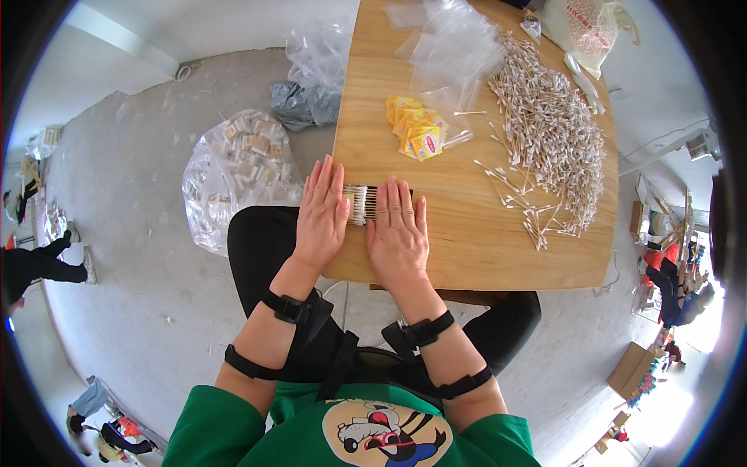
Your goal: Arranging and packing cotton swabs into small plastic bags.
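I see the wooden table [498, 257] first, with a big heap of cotton swabs [548, 132] near its right edge and yellow packets [416, 128] in the middle. At the near left corner, my left hand [321, 218] and right hand [398, 233] lie flat, fingers together, touching a small row of cotton swabs [361, 204] between them.

swab bundle [361, 204] between hands on table [467, 249]; swab heap [548, 132] right.

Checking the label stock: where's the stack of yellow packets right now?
Head view: yellow packets lie mid-table, beyond both hands, between the clear bags and the swab pile.
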`<state>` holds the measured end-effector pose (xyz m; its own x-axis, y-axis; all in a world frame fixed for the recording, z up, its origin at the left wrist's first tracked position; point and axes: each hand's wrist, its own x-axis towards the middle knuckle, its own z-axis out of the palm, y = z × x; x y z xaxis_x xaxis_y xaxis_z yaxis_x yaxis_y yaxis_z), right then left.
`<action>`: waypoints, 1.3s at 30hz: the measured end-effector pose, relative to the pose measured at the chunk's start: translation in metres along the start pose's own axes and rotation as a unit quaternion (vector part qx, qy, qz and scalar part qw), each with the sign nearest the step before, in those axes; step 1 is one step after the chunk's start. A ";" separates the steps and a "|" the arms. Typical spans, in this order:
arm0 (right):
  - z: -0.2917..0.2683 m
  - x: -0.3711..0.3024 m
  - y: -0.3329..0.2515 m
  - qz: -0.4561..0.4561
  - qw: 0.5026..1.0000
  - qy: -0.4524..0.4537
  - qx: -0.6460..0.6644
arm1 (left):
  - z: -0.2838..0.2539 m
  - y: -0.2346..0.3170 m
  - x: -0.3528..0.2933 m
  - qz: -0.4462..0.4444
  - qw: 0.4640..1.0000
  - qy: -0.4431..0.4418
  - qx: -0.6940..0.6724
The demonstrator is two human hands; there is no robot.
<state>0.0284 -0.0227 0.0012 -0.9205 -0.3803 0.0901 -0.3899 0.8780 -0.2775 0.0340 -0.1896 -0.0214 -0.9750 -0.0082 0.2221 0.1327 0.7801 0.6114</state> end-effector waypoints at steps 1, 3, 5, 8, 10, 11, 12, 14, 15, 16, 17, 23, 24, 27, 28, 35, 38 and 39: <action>0.000 -0.001 -0.001 0.005 1.000 0.008 0.003 | -0.001 0.000 -0.001 0.002 1.000 0.002 -0.001; -0.003 0.001 -0.001 0.000 1.000 0.013 0.003 | -0.007 0.000 0.001 -0.012 0.999 -0.015 -0.045; -0.011 0.003 0.006 0.015 0.996 -0.030 0.083 | -0.018 0.007 0.001 -0.043 0.989 -0.005 -0.142; -0.018 0.007 0.023 0.043 0.903 0.112 0.412 | -0.024 0.006 0.006 -0.099 0.934 0.021 -0.342; -0.022 0.013 0.018 0.081 0.863 0.092 0.491 | -0.026 0.014 0.007 -0.165 0.837 0.060 -0.519; -0.024 0.019 0.016 0.120 0.815 0.076 0.562 | -0.024 0.015 0.008 -0.164 0.837 0.061 -0.519; -0.014 0.022 0.016 0.116 0.807 0.070 0.574 | -0.022 0.014 0.010 -0.170 0.806 0.079 -0.561; -0.006 0.023 0.009 0.098 0.804 0.075 0.582 | -0.020 0.012 0.011 -0.176 0.774 0.098 -0.601; -0.003 0.024 0.006 0.082 0.800 0.079 0.589 | -0.020 0.011 0.010 -0.171 0.767 0.099 -0.610; -0.001 0.023 0.004 0.079 0.798 0.070 0.593 | -0.019 0.010 0.010 -0.167 0.761 0.101 -0.619; -0.001 0.023 0.002 0.079 0.798 0.069 0.593 | -0.020 0.009 0.010 -0.168 0.760 0.101 -0.619; 0.003 0.027 -0.016 0.091 0.752 0.060 0.650 | -0.022 0.008 0.010 -0.179 0.730 0.118 -0.649; 0.005 0.028 -0.020 0.097 0.730 0.061 0.674 | -0.021 0.006 0.010 -0.175 0.730 0.114 -0.651; 0.003 0.030 -0.026 0.104 0.699 0.061 0.705 | -0.019 0.008 0.012 -0.178 0.729 0.115 -0.651; 0.004 0.030 -0.028 0.113 0.685 0.067 0.717 | -0.018 0.010 0.013 -0.185 0.729 0.121 -0.648; 0.016 0.031 -0.029 0.122 0.692 0.089 0.706 | -0.011 0.005 0.011 -0.176 0.760 0.125 -0.614; 0.009 0.028 -0.025 0.122 0.698 0.110 0.696 | -0.007 0.031 0.013 -0.151 0.836 0.094 -0.520; 0.005 0.025 -0.021 0.132 0.692 0.128 0.699 | -0.004 0.036 0.013 -0.114 0.863 0.075 -0.486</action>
<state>0.0138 -0.0524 0.0045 -0.9989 -0.0400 -0.0237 0.0346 -0.2983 -0.9539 0.0267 -0.1639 0.0062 -0.9711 -0.2303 0.0623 0.0974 -0.1443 0.9847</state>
